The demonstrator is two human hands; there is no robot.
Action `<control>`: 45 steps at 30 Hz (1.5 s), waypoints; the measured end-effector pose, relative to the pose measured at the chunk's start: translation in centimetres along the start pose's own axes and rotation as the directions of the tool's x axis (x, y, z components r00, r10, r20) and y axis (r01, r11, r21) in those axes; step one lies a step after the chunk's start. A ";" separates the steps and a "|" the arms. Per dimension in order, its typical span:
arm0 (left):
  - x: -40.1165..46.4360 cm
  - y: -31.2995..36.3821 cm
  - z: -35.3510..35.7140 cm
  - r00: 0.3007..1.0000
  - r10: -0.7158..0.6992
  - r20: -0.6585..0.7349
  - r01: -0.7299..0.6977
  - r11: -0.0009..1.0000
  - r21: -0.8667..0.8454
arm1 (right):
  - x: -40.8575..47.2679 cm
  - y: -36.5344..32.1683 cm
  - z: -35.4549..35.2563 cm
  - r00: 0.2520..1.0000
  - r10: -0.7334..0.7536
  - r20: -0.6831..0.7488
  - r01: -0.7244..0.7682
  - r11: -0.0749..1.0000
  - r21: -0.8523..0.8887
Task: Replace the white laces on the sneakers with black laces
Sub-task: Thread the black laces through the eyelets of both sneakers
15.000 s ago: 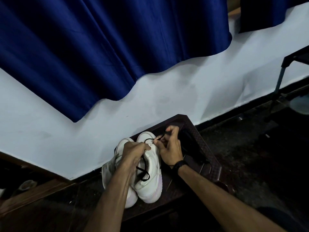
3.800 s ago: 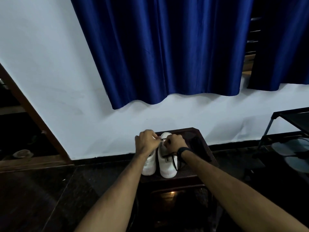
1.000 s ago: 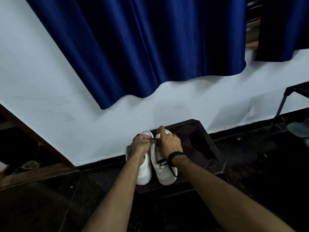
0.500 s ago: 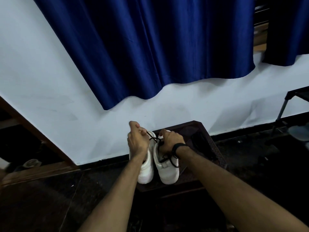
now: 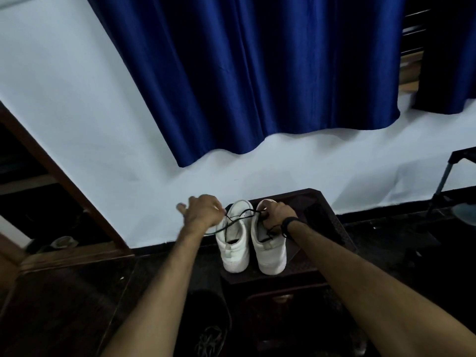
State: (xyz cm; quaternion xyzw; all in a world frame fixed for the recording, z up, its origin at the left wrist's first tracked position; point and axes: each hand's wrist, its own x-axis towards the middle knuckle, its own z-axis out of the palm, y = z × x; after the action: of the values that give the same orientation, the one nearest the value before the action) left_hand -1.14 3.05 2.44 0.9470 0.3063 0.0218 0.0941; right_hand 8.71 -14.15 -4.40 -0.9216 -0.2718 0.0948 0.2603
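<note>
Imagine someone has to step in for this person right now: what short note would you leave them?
Left hand: closed on one end of the black lace, pulled out to the left.
Right hand: gripping the top of the right sneaker, where the lace's other end leads.
Both white sneakers stand side by side on the dark stool, heels towards you; the lace crosses over the left sneaker.
Done: no white laces show on either shoe.
Left: how far the right sneaker is threaded is hidden by the hand; the left sneaker's eyelets cannot be made out.
</note>
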 end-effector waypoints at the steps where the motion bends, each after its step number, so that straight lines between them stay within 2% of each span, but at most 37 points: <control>1: -0.2 0.7 1.1 0.996 0.086 -0.030 -0.086 0.996 0.004 | 0.0 0.1 0.0 1.000 0.001 -0.002 -0.001 1.000 0.001; 4: 0.1 2.6 4.1 0.972 0.237 0.001 -0.232 0.953 -0.195 | 0.1 0.5 0.3 1.000 0.004 -0.019 -0.004 1.000 -0.002; 5: 0.2 3.1 4.9 0.963 0.268 0.027 -0.257 0.945 -0.204 | 0.3 0.6 0.5 1.000 0.008 -0.030 -0.008 1.000 -0.005; 9: 0.6 4.3 7.1 0.959 0.280 0.033 -0.280 0.960 -0.009 | 0.9 1.0 1.2 0.998 0.021 -0.055 -0.022 0.999 -0.025; 11: 0.7 4.9 7.4 0.951 0.310 -0.007 -0.308 0.945 0.107 | 1.2 1.2 1.4 0.998 0.025 -0.062 -0.026 0.999 -0.026; 13: 1.1 5.0 7.2 0.938 0.333 -0.099 -0.321 0.940 0.118 | 1.3 1.4 1.4 0.998 0.029 -0.063 -0.029 1.000 -0.002; 15: 1.3 4.6 6.1 0.936 0.260 -0.237 -0.271 0.962 -0.015 | 1.6 1.4 1.4 0.997 0.047 -0.054 -0.045 0.998 0.045; 17: 1.3 3.4 4.3 0.929 0.091 -0.360 -0.181 0.957 -0.225 | 1.8 1.3 1.3 0.995 0.085 -0.044 -0.080 0.991 0.103; 20: 1.1 1.2 1.4 0.892 -0.155 -0.425 -0.072 0.880 -0.470 | 2.1 0.9 1.4 0.990 0.123 -0.068 -0.109 0.978 0.175; 24: -0.6 -0.5 -0.2 0.781 -0.362 -0.509 0.014 0.824 -0.566 | 2.1 0.8 1.3 0.990 0.116 -0.086 -0.094 0.970 0.224; 25: -1.1 -0.6 -0.2 0.782 -0.380 -0.495 0.040 0.822 -0.568 | 2.1 1.0 1.3 0.990 0.109 -0.091 -0.086 0.969 0.230; 27: -1.9 -0.7 -0.2 0.854 -0.370 -0.367 0.142 0.843 -0.519 | 2.0 1.3 1.3 0.992 0.097 -0.080 -0.076 0.971 0.229; 29: -2.4 -0.5 -0.2 0.926 -0.295 -0.234 0.231 0.936 -0.265 | 1.9 1.6 1.2 0.994 0.087 -0.062 -0.072 0.974 0.213; 31: -2.4 -0.2 0.0 0.953 -0.170 -0.249 0.171 0.985 -0.017 | 1.9 1.9 1.3 0.996 0.064 -0.056 -0.051 0.977 0.205; 33: -1.7 0.6 0.5 0.951 -0.011 -0.309 -0.006 0.999 -0.052 | 2.0 2.2 1.6 0.996 0.040 -0.075 -0.025 0.980 0.199; 35: -0.8 2.2 1.0 0.963 0.076 -0.259 -0.140 0.961 -0.238 | 2.0 2.5 1.8 0.995 0.027 -0.100 -0.007 0.980 0.197; 38: 0.4 4.7 2.8 0.988 0.136 -0.070 -0.150 0.945 -0.290 | 2.1 2.8 2.2 0.990 0.019 -0.136 0.012 0.975 0.223; 41: 2.8 5.7 6.3 0.980 0.144 0.134 -0.111 0.968 -0.227 | 1.6 3.2 2.8 0.976 0.031 -0.214 0.024 0.968 0.252; 45: 3.7 6.5 7.5 0.975 0.114 0.191 -0.084 0.984 -0.157 | 0.6 4.3 3.1 0.936 0.074 -0.345 0.033 0.956 0.293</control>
State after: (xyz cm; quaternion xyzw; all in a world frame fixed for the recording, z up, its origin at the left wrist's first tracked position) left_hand 6.32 -1.23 -3.71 0.9489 0.2454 -0.0456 0.1929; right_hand 10.15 -15.55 -9.36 -0.8775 -0.1939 -0.0298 0.4376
